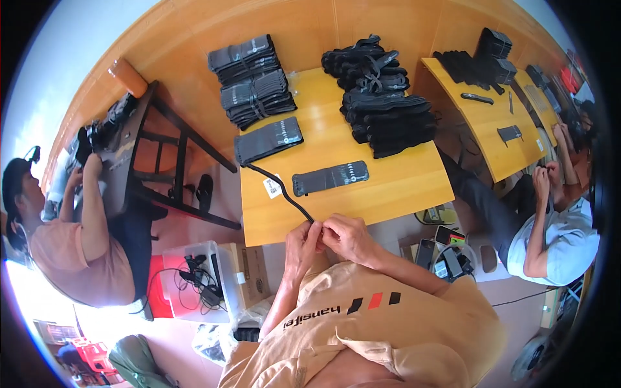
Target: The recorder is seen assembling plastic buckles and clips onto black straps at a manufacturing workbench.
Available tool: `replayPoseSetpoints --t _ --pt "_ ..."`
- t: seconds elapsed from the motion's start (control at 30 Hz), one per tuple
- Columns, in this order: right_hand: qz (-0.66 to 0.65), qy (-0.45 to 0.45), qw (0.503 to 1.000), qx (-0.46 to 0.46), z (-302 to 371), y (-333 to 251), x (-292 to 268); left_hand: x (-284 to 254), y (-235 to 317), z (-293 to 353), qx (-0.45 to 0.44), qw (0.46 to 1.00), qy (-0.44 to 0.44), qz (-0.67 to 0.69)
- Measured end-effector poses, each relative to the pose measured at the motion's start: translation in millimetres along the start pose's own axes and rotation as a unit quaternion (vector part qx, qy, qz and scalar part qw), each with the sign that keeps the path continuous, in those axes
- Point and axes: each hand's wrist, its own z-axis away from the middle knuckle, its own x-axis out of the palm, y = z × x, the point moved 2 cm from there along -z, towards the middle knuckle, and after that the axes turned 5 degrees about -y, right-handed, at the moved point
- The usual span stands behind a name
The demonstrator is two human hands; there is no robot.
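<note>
Just off the near edge of the table, my two hands meet in front of my body. My left hand (299, 249) is closed on a thin black cord (284, 192), which runs back over the tabletop toward a flat stack of dark sleeves (269, 140). Against it, my right hand (350, 239) is closed in a pinch; whatever lies between its fingertips is hidden. A single flat black sleeve (330, 178) with pale print lies on the table beyond my hands. Left of it, a small white label (272, 187) sits beside the cord.
Bundled black sleeves (252, 84) and a dark pile (388, 119) take up the back of the yellow table (414, 181). A plastic bin with cables (194, 278) stands on the floor at left. One person (84, 252) works at left, others (550, 226) at right.
</note>
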Motion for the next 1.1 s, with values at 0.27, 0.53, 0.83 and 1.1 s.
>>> replayPoseSetpoints --t 0.27,0.53,0.83,1.1 --pt "-0.053 -0.02 0.998 0.038 0 2 -1 -1 5 3 -0.013 0.998 -0.017 -0.057" --pt "-0.115 -0.042 0.988 0.093 -10 4 -8 -1 25 0 -0.011 0.994 -0.038 -0.105" --pt "-0.093 -0.028 0.992 0.077 -15 -15 -21 -9 53 9 0.057 0.969 0.013 -0.241" --pt "-0.079 -0.025 0.996 0.045 -21 -16 -20 -10 40 4 0.056 0.996 -0.039 -0.053"
